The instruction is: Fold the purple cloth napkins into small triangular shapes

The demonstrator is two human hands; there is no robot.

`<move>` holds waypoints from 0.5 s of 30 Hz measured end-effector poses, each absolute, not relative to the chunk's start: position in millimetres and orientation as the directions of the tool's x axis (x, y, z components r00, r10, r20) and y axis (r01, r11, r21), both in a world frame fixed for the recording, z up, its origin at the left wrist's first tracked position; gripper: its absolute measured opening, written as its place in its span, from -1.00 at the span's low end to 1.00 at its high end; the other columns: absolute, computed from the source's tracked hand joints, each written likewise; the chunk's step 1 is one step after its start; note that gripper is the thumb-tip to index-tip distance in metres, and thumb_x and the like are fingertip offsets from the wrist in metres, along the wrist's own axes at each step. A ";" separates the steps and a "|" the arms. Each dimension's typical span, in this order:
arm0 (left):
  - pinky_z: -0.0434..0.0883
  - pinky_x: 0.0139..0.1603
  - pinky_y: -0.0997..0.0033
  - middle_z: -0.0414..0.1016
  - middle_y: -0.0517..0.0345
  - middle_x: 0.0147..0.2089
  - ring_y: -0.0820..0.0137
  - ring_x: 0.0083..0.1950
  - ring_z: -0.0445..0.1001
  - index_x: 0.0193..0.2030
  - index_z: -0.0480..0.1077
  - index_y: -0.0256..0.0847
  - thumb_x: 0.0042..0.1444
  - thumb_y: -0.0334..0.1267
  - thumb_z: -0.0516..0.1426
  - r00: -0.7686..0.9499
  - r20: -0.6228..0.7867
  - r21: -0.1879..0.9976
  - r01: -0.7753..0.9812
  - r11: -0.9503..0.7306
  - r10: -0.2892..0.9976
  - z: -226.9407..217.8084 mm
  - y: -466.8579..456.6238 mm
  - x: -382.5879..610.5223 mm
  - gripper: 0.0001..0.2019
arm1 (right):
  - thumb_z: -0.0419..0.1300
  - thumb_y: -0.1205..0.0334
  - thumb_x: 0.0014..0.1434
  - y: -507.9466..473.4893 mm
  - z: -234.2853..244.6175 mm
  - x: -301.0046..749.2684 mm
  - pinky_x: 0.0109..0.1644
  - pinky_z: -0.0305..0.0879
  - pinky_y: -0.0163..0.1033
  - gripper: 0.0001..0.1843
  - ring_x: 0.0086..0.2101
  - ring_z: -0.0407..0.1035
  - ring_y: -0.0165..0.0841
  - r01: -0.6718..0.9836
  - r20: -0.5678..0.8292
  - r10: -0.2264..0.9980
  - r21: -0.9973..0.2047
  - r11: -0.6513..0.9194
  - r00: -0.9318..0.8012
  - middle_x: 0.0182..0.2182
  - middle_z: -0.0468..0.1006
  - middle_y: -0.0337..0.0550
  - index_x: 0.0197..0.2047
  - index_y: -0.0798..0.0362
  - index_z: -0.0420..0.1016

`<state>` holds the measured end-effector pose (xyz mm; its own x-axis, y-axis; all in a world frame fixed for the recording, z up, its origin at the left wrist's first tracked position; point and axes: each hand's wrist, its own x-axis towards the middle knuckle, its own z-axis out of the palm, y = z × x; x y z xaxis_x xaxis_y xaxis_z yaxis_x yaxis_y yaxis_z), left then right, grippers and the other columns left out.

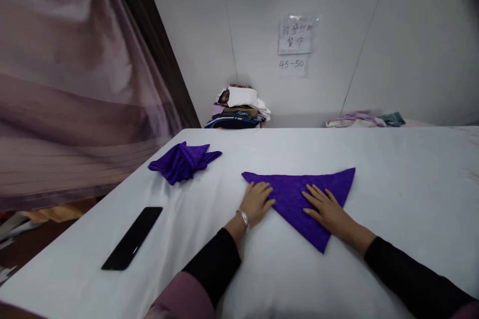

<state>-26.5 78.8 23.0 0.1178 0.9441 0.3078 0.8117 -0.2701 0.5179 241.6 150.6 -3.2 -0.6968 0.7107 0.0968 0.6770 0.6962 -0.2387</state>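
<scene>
A purple cloth napkin, folded into a triangle, lies flat on the white-covered table. One of its corners points toward me and its long edge lies at the far side. My left hand, with a silver bracelet at the wrist, rests on the napkin's left slanting edge, fingers stretched out. Flat on the right part of the cloth lies my right hand, its fingers spread. Part of the napkin is hidden under both hands.
Another purple napkin, folded into a pointed shape, sits at the far left. Nearer me is a black phone. Folded clothes are stacked behind the table, with more cloth to the right. A pinkish curtain hangs left.
</scene>
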 end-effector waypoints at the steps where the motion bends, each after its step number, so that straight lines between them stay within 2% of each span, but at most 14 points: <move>1: -0.06 0.29 -0.02 0.39 0.05 0.12 0.20 0.20 0.23 0.00 0.39 -0.11 0.06 -0.21 0.13 -0.038 0.334 0.599 0.780 -0.181 0.942 21.6 85.9 -42.5 -0.68 | -0.16 -0.21 0.22 150.7 -2.9 241.7 0.26 -0.23 0.15 -0.35 0.26 -0.17 -0.16 0.677 0.099 0.710 -0.235 0.697 -0.697 0.28 0.00 -0.05 0.27 -0.06 0.09; 4: 0.04 0.26 -0.01 0.34 -0.04 0.15 0.17 0.22 0.20 0.07 0.33 -0.21 0.03 -0.38 0.07 -0.242 0.341 0.672 0.738 -0.056 0.908 15.7 105.2 -84.9 -0.59 | -0.15 -0.20 0.22 149.1 -1.6 241.4 0.26 -0.22 0.14 -0.35 0.25 -0.15 -0.16 0.680 0.111 0.711 -0.222 0.699 -0.694 0.28 0.02 -0.06 0.26 -0.06 0.12; 6: 0.16 0.21 0.04 0.36 -0.01 0.13 0.20 0.19 0.25 0.12 0.28 -0.19 -0.03 -0.47 0.05 -0.308 0.319 0.717 0.697 -0.016 0.896 10.9 114.9 -103.7 -0.50 | -0.15 -0.20 0.23 147.7 -0.8 241.1 0.26 -0.20 0.14 -0.35 0.25 -0.14 -0.16 0.680 0.115 0.710 -0.216 0.700 -0.695 0.28 0.03 -0.05 0.26 -0.05 0.12; 10: 0.36 0.02 0.21 0.48 0.11 -0.01 0.28 0.02 0.41 0.17 0.22 -0.14 -0.13 -0.54 0.05 -0.328 0.259 0.801 0.599 -0.013 0.909 3.0 128.2 -117.0 -0.37 | -0.15 -0.19 0.23 147.0 0.0 241.2 0.26 -0.19 0.12 -0.36 0.25 -0.14 -0.17 0.680 0.114 0.706 -0.197 0.706 -0.699 0.28 0.02 -0.07 0.26 -0.05 0.12; 15: 0.33 0.05 0.29 0.52 0.16 -0.16 0.36 -0.04 0.44 0.17 0.20 -0.18 -0.17 -0.57 0.05 -0.289 0.224 0.854 0.519 -0.044 0.931 1.4 138.3 -118.4 -0.33 | -0.14 -0.19 0.23 148.5 -2.8 242.3 0.26 -0.19 0.13 -0.37 0.25 -0.15 -0.17 0.678 0.121 0.705 -0.202 0.707 -0.699 0.28 0.01 -0.09 0.27 -0.07 0.10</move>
<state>-118.4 138.3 1.4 -0.2891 0.9307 0.2240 0.5187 -0.0443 0.8538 242.3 148.5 -2.8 -0.6992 0.7046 0.1213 0.6777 0.7072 -0.2016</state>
